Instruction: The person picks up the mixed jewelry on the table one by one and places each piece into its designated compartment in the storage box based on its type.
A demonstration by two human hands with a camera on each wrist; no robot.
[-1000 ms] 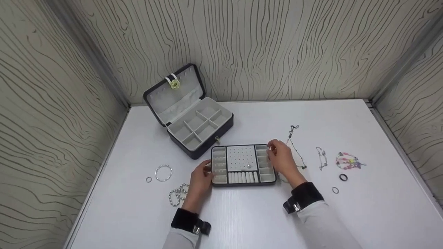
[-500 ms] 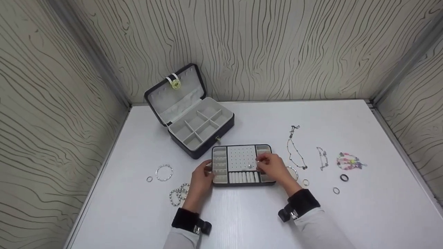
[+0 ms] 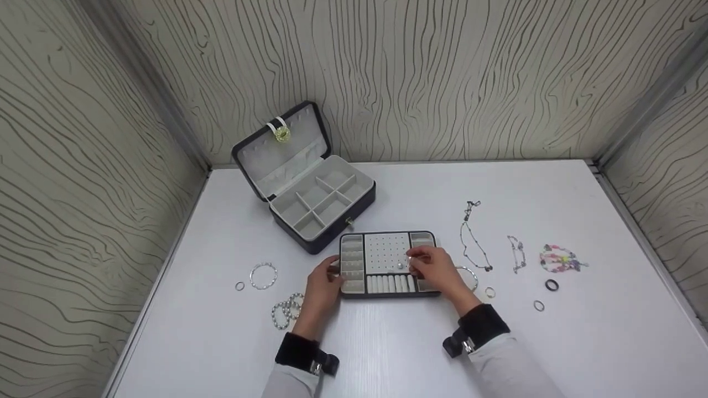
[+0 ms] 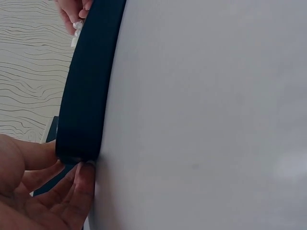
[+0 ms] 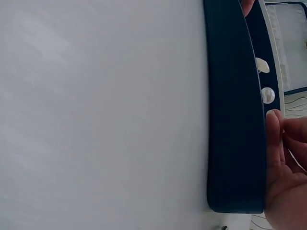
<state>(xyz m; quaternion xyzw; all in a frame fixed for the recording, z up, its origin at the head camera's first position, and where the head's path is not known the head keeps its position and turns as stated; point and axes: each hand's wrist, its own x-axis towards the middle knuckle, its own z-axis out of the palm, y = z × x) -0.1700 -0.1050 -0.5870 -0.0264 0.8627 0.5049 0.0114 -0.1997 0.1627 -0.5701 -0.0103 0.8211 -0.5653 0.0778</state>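
Note:
A dark-edged jewelry tray (image 3: 389,294) lies on the table, with small side compartments, a perforated earring board (image 3: 384,246) and white ring rolls (image 3: 390,283). My left hand (image 3: 322,283) holds its left end, thumb and fingers around the corner in the left wrist view. Over the board's right edge, my right hand (image 3: 437,269) pinches a small white earring (image 3: 409,258), mostly covered by the fingertips. Close to these fingertips, a pearl stud (image 5: 268,95) sits on the board, and a cream-coloured flat piece (image 5: 262,65) stands beside it in the right wrist view.
Behind the tray stands an open jewelry box (image 3: 343,210) with divided compartments. Left lie a bracelet (image 3: 263,276), a ring (image 3: 239,286) and beaded strands (image 3: 281,316). Right are a necklace (image 3: 474,249), a chain bracelet (image 3: 517,255), a colourful beaded bracelet (image 3: 558,258) and several rings (image 3: 551,285).
My right hand has moved left and down from the tray's upper right compartments to the earring board, then stayed nearly still. My left hand keeps its hold on the tray.

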